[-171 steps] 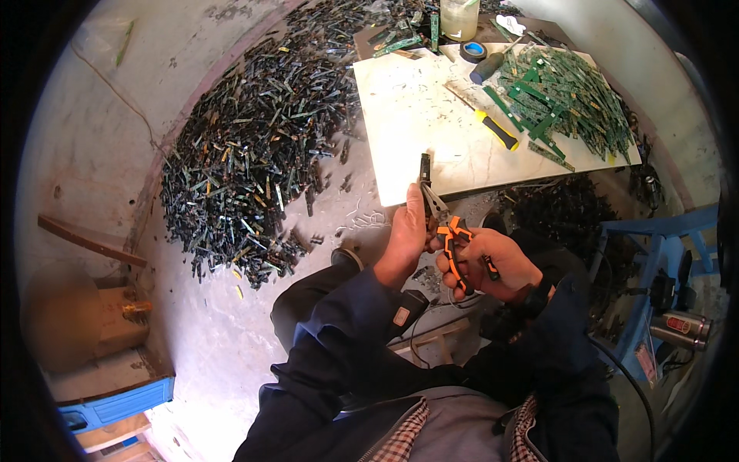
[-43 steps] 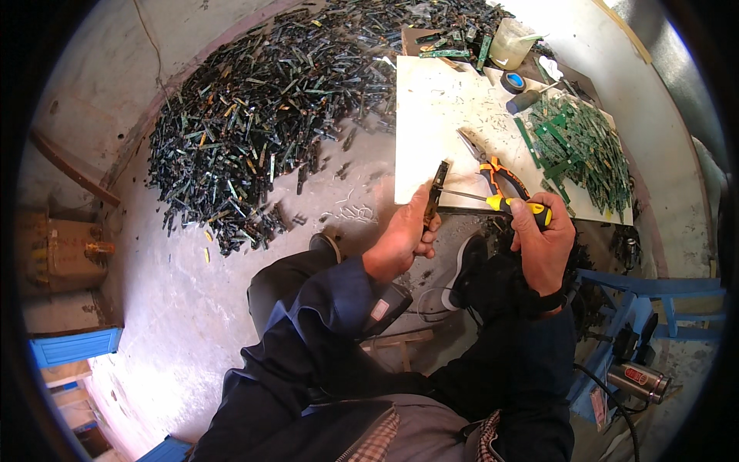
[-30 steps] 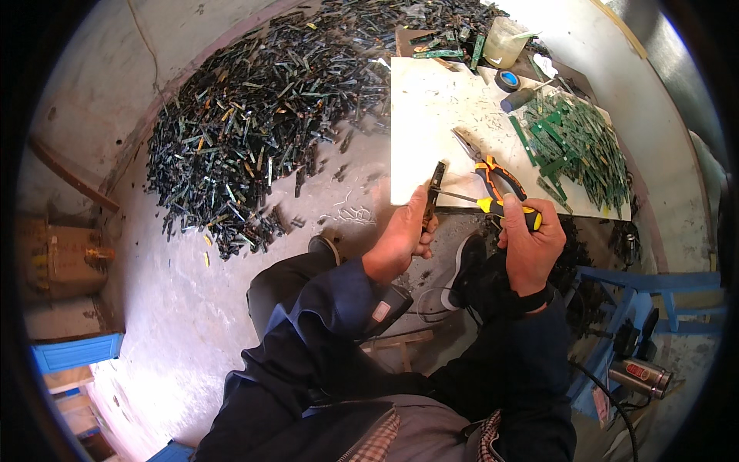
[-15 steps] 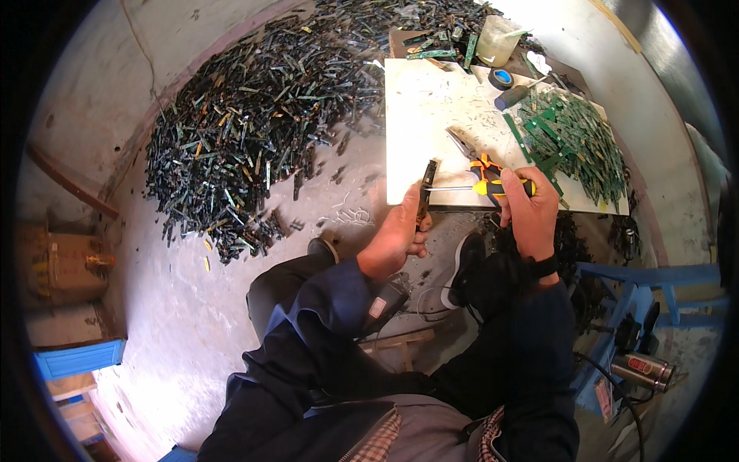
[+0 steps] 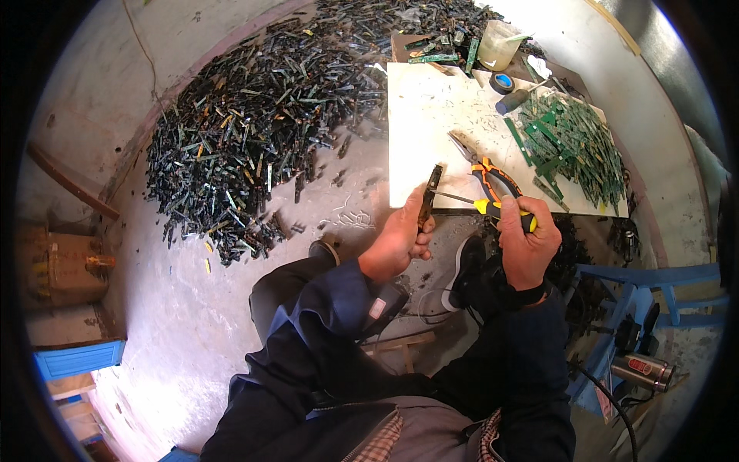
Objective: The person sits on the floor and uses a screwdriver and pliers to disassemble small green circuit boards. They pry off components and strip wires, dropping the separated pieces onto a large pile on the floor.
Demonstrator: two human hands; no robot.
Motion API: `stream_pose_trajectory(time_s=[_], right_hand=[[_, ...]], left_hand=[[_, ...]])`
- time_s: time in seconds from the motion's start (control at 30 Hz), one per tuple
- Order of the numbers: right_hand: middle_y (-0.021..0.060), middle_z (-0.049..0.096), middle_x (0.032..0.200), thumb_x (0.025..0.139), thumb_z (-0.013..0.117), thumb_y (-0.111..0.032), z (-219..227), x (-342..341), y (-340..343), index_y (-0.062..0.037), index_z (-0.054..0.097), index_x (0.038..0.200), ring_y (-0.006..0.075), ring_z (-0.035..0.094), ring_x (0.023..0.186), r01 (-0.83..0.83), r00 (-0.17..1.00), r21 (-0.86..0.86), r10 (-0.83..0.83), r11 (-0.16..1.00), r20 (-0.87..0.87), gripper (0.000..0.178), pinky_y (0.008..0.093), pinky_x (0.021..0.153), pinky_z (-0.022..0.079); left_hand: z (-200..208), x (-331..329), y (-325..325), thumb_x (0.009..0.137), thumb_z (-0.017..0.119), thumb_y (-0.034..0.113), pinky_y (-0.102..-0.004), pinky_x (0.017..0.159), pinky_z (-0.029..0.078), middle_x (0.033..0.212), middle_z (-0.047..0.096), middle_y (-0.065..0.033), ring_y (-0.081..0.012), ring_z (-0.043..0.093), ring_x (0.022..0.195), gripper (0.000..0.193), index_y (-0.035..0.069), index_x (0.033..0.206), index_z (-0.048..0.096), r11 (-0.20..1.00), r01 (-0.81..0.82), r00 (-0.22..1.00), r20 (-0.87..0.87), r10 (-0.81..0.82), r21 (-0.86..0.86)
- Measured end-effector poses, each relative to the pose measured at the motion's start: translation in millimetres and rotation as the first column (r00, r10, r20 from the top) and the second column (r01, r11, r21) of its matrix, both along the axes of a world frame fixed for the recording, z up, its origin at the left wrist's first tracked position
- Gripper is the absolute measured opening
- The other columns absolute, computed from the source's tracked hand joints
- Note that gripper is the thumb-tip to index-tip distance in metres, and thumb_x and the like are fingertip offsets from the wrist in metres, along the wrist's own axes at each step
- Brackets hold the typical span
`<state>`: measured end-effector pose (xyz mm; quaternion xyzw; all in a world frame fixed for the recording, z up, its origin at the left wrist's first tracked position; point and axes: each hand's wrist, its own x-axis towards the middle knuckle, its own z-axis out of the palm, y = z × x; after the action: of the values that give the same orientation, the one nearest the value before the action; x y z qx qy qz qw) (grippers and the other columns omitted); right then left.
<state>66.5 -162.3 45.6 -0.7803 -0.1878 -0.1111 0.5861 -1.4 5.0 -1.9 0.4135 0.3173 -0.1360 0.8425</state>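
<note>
My left hand (image 5: 400, 240) is closed round a narrow black strip-shaped part (image 5: 433, 183), held upright near the front edge of the white board (image 5: 419, 115). My right hand (image 5: 531, 245) grips a screwdriver (image 5: 486, 206) by its yellow and black handle. Its thin shaft points left, and the tip reaches the strip; whether it sits in a gap there is too small to tell. Just beyond the screwdriver, pliers (image 5: 499, 179) with orange and black handles lie on the board. A heap of green circuit-board strips (image 5: 573, 146) covers the board's right side.
A large pile of black strips (image 5: 246, 131) spreads over the floor at left. Toward the back stand a cloudy plastic cup (image 5: 499, 45), a tape roll (image 5: 501, 82) and a dark-handled tool (image 5: 512, 101). At right are a blue stand (image 5: 654, 277) and a steel flask (image 5: 643, 371).
My right hand has dropped a little toward me, and the screwdriver now slants, its handle lower than its tip. My left hand still holds the strip in nearly the same place.
</note>
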Motion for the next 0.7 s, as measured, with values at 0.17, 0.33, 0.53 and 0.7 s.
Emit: stream_pose_trajectory(time_s=[0.17, 0.33, 0.53, 0.7], right_hand=[[0.0014, 0.052, 0.061, 0.084, 0.068, -0.008, 6, -6, 7, 0.0007, 0.058, 0.081, 0.0035, 0.043, 0.057, 0.007, 0.993, -0.051, -0.001, 0.999, 0.117, 0.013, 0.0202, 0.051, 0.038], [0.0019, 0.050, 0.058, 0.084, 0.067, -0.008, 14, 1, 14, 0.0005, 0.058, 0.080, 0.0036, 0.044, 0.056, -0.007, 0.995, -0.109, 0.018, 0.994, 0.098, 0.013, 0.0211, 0.051, 0.039], [0.0023, 0.051, 0.057, 0.084, 0.066, -0.008, 28, 34, 15, 0.0014, 0.058, 0.080, 0.0042, 0.043, 0.053, -0.183, 0.982, -0.191, 0.190, 0.964, 0.017, 0.013, 0.0221, 0.048, 0.037], [0.0098, 0.056, 0.063, 0.084, 0.065, -0.013, 35, 55, 14, 0.0018, 0.059, 0.081, 0.0112, 0.049, 0.055, -0.337, 0.938, -0.262, 0.345, 0.905, -0.014, 0.016, 0.0265, 0.052, 0.040]], left_hand=[[5, 0, -2, 0.091, 0.033, 0.067, -0.0293, 0.047, 0.036, 0.051, 0.028, 0.0026, -0.0124, 0.032, 0.043, 0.061, 0.012, 0.065, 0.038, 0.998, -0.010, 1.000, -0.011, 0.011, 0.056], [9, -2, -5, 0.091, 0.030, 0.067, -0.0287, 0.047, 0.036, 0.053, 0.028, 0.0038, -0.0101, 0.027, 0.043, 0.060, 0.013, 0.068, 0.040, 0.995, -0.022, 1.000, 0.010, 0.021, 0.097], [9, -1, -6, 0.091, 0.025, 0.069, -0.0273, 0.047, 0.035, 0.054, 0.028, 0.0045, -0.0097, 0.025, 0.044, 0.061, 0.013, 0.067, 0.038, 0.992, 0.005, 0.999, 0.032, -0.009, 0.124], [1, -1, -7, 0.090, 0.023, 0.070, -0.0271, 0.046, 0.035, 0.052, 0.026, 0.0049, -0.0093, 0.024, 0.043, 0.064, 0.014, 0.062, 0.035, 0.987, -0.010, 0.998, 0.065, 0.000, 0.161]])
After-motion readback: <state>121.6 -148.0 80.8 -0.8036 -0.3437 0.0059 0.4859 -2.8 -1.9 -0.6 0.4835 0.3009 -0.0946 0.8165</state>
